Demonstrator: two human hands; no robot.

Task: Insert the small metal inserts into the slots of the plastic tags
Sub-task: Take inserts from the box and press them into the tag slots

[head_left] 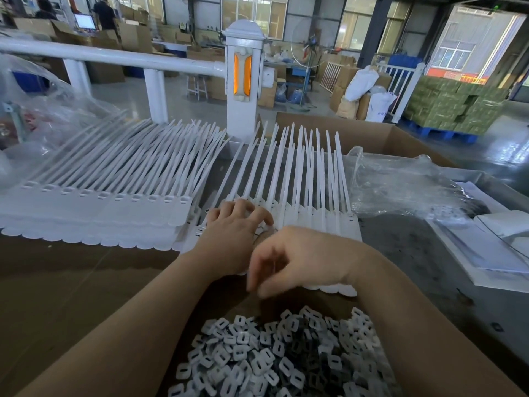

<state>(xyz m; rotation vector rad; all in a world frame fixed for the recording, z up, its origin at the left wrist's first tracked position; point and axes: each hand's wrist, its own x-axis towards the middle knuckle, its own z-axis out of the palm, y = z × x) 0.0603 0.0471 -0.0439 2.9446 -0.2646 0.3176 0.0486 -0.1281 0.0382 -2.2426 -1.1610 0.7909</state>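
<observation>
Cardboard box — clear plastic bag inside

Left hand fingers curled, pressing on heads of right row of white plastic tags. Right hand hovers above insert pile, fingers loosely bent, blurred. Second tag stack lies left. Cardboard box behind.

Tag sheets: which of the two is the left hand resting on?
The right-hand tag sheet, under the left hand; the left-hand tag sheet lies untouched.
</observation>
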